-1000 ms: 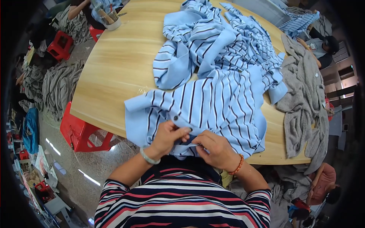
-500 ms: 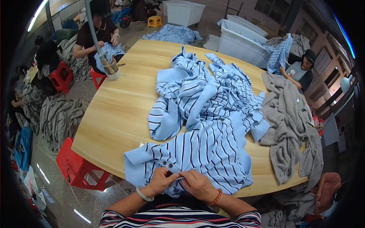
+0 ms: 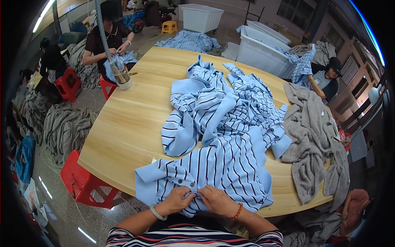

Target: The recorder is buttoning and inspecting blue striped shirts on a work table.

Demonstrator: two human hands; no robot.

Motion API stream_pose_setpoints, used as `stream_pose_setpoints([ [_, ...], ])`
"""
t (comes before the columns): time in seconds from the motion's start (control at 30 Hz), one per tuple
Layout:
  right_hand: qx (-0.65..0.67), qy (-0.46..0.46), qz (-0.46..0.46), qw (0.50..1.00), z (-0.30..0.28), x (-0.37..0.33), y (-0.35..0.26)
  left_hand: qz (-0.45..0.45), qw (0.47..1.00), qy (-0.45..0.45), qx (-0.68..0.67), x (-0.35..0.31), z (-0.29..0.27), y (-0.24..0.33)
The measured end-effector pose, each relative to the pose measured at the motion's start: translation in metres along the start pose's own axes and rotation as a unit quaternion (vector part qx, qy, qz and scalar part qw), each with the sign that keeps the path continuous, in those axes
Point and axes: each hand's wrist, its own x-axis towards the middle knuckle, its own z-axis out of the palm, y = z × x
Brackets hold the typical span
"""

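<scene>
A light blue garment with dark stripes [image 3: 222,168] lies spread on the near edge of a round wooden table [image 3: 131,123]. My left hand [image 3: 177,200] and my right hand [image 3: 217,200] meet at its near hem, both pinching the fabric with a small thin object between the fingertips that I cannot make out. The left wrist has a pale bangle, the right a bead bracelet. Behind it lies a heap of more striped blue garments [image 3: 222,103].
Grey garments [image 3: 312,140] are piled on the table's right side. A cup of tools [image 3: 123,82] stands at the far left edge. Red stools [image 3: 84,183] stand beside the table. Other people sit working at far left and far right, near white bins [image 3: 263,53].
The view has tilted upward, showing more of the room and the people beyond. My hands stay together on the hem of the striped garment.
</scene>
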Motion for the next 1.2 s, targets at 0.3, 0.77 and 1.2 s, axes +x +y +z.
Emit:
stream_pose_setpoints([
  [0.3, 0.047, 0.02, -0.018, 0.999, 0.012, -0.001, 0.021, -0.038, 0.994, -0.045, -0.094, 0.004, 0.002, -0.018],
  [0.77, 0.104, -0.059, 0.005, 0.993, 0.001, 0.009, 0.033, -0.032, 0.998, -0.032, -0.04, 0.017, -0.003, -0.012],
  [1.2, 0.131, -0.041, -0.004, 0.991, 0.005, 0.004, 0.037, -0.047, 0.994, -0.09, -0.031, 0.014, -0.006, -0.012],
])
